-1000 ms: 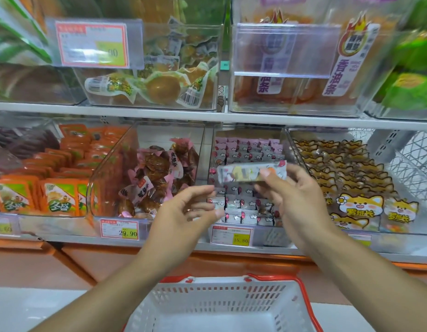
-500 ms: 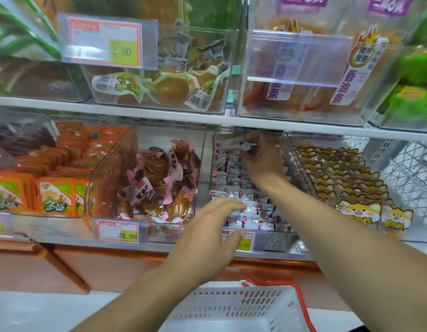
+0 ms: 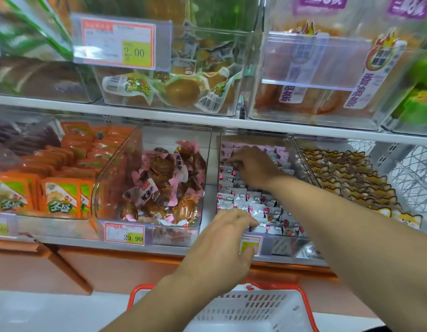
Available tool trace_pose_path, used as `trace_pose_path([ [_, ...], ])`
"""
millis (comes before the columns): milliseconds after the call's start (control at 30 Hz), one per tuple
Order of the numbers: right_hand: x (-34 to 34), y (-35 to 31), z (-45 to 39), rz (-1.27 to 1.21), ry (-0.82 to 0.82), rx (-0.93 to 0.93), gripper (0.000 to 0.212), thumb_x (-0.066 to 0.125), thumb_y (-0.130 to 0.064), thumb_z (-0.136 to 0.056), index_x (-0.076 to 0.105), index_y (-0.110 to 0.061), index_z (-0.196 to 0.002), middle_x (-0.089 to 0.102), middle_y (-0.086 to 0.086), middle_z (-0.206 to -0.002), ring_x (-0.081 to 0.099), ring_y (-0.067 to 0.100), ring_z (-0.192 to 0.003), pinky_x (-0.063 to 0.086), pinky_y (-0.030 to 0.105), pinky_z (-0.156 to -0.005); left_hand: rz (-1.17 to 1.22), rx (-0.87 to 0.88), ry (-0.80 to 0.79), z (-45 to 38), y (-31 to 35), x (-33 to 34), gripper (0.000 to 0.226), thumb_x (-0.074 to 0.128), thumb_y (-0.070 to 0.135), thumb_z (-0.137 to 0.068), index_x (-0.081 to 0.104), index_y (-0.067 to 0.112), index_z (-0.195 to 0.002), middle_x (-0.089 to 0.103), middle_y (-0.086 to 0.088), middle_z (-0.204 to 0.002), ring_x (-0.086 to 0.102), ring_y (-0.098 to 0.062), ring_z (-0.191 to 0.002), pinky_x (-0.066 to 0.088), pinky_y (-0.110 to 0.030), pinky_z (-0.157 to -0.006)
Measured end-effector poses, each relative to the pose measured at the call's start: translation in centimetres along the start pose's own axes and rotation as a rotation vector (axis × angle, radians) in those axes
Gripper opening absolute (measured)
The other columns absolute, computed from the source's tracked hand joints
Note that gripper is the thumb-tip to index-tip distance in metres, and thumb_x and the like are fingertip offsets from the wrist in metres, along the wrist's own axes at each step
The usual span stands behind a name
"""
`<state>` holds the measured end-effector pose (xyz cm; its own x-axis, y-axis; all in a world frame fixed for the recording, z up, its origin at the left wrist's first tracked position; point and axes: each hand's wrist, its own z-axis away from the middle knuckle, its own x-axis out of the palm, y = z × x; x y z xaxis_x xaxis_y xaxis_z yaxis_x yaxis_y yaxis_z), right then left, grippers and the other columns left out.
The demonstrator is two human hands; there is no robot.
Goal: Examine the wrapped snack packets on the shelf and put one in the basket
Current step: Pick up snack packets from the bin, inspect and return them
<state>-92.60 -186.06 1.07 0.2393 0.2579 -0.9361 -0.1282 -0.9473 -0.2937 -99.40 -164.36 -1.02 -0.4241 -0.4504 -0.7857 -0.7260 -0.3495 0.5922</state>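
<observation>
Small white and pink wrapped snack packets (image 3: 253, 202) fill a clear bin on the lower shelf, standing in rows. My right hand (image 3: 252, 167) reaches deep into that bin, palm down, with its fingers bent onto the back rows. Whether it grips a packet is hidden under the hand. My left hand (image 3: 219, 248) hovers in front of the bin's front edge, fingers loosely apart and holding nothing, and covers part of a price tag. The white basket (image 3: 243, 306) with a red rim sits below both arms, at the bottom of the view.
Left of the packet bin stands a clear bin of brown snacks in pink wrappers (image 3: 164, 183), then orange packets (image 3: 63, 173). To the right lie cat-face packets (image 3: 351, 178). The upper shelf (image 3: 159, 116) carries more clear bins close above my right hand.
My right hand carried a packet from in front of the bin to its back rows, and that packet no longer shows. My left hand rose toward the bin's front.
</observation>
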Motion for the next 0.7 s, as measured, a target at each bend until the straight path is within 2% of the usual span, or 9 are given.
trace_pose_path([
  [100,-0.4,0.5,-0.4,-0.099,0.135,0.077,0.027,0.06,-0.008,-0.098,0.074,-0.019,-0.117,0.073,0.003,-0.121,0.067,0.022,-0.112,0.049,0.041,-0.105,0.015,0.0,0.017,0.1,0.1,0.2,0.045,0.063,0.034,-0.096,0.051,0.034,-0.139,0.042,0.024,-0.141,0.026,0.01,-0.129,0.006,0.011,-0.086],
  [233,-0.4,0.9,-0.7,-0.044,0.061,0.191,0.017,0.061,-0.017,-0.097,0.077,-0.023,-0.098,0.075,-0.004,-0.11,0.067,0.019,-0.102,0.05,0.044,-0.102,0.038,-0.001,0.045,0.1,0.4,0.2,0.043,0.064,0.032,-0.095,0.054,0.033,-0.137,0.045,0.022,-0.14,0.028,0.01,-0.129,0.004,0.013,-0.087],
  [400,0.0,0.7,-1.1,-0.162,0.094,0.245,0.023,0.052,-0.001,-0.096,0.069,-0.013,-0.085,0.072,0.005,-0.102,0.067,0.024,-0.101,0.051,0.04,-0.096,0.074,-0.016,0.089,0.1,0.5,0.0,0.035,0.066,0.033,-0.095,0.059,0.036,-0.129,0.047,0.028,-0.139,0.02,0.025,-0.128,-0.002,0.014,-0.09],
  [500,-0.1,0.1,-0.6,-0.21,0.316,0.239,0.015,0.044,-0.001,-0.101,0.059,-0.003,-0.101,0.066,0.013,-0.104,0.064,0.029,-0.1,0.054,0.044,-0.09,0.228,-0.099,0.153,0.1,0.9,-0.5,0.023,0.069,0.032,-0.094,0.067,0.036,-0.116,0.054,0.034,-0.121,0.032,0.033,-0.115,0.018,0.009,-0.093],
  [567,-1.0,-0.7,0.3,-0.222,0.553,0.328,0.017,0.041,-0.009,-0.105,0.058,-0.004,-0.104,0.063,0.011,-0.096,0.062,0.025,-0.09,0.052,0.031,-0.077,0.341,-0.19,0.196,0.1,1.2,-1.1,0.016,0.07,0.034,-0.093,0.07,0.038,-0.108,0.062,0.03,-0.112,0.051,0.018,-0.108,0.037,-0.002,-0.09],
  [600,-1.8,-1.2,1.1,-0.293,0.658,0.399,0.016,0.041,-0.009,-0.106,0.056,-0.007,-0.1,0.059,0.009,-0.087,0.048,0.013,-0.08,0.047,0.021,-0.067,0.394,-0.233,0.219,0.1,1.4,-1.4,0.013,0.072,0.034,-0.092,0.071,0.039,-0.104,0.066,0.028,-0.107,0.056,0.013,-0.104,0.043,-0.007,-0.088],
  [633,-2.6,-1.7,1.9,-0.422,0.731,0.479,0.014,0.041,-0.008,-0.105,0.053,-0.01,-0.099,0.058,0.011,-0.082,0.06,0.024,-0.077,0.043,0.013,-0.059,0.461,-0.265,0.245,0.1,1.6,-1.7,0.012,0.073,0.032,-0.091,0.071,0.038,-0.101,0.068,0.028,-0.102,0.058,0.012,-0.1,0.046,-0.008,-0.085],
  [667,-3.1,-2.1,2.8,-0.589,0.773,0.547,0.011,0.042,-0.007,-0.105,0.051,-0.012,-0.1,0.06,0.012,-0.084,0.063,0.036,-0.092,0.044,0.008,-0.058,0.548,-0.291,0.275,0.2,1.8,-2.0,0.012,0.074,0.027,-0.091,0.072,0.036,-0.099,0.07,0.027,-0.099,0.061,0.012,-0.097,0.047,-0.007,-0.082],
  [700,-3.6,-2.6,3.7,-0.755,0.778,0.609,0.009,0.044,-0.009,-0.105,0.053,-0.012,-0.105,0.064,0.012,-0.092,0.063,0.028,-0.086,0.051,0.01,-0.068,0.652,-0.324,0.306,0.2,1.9,-2.4,0.014,0.075,0.024,-0.09,0.071,0.034,-0.099,0.072,0.023,-0.098,0.063,0.01,-0.094,0.049,-0.007,-0.079],
])
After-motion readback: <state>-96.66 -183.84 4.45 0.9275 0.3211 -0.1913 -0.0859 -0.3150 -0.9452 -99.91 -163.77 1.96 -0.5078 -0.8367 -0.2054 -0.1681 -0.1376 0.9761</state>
